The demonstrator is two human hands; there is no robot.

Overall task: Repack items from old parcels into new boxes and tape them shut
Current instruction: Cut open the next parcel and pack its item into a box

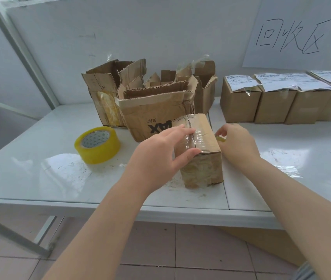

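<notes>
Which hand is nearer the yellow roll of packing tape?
Left. The left hand rests on the taped cardboard box beside the roll; the right hand is beyond the box.

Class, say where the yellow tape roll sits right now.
Head view: the tape roll lies on the white table, left of the left hand, before the torn boxes.

A white sheet (pixel 294 37) on the wall (pixel 160 27) bears the handwritten characters "回收区". The crumpled brown box (pixel 140 116) carries bold black letters printed upside down; only "AX" can be read, and the small characters beside it are unclear. The print on the shipping labels (pixel 241 81) on the sealed boxes (pixel 239 106) is too small to read.
</notes>
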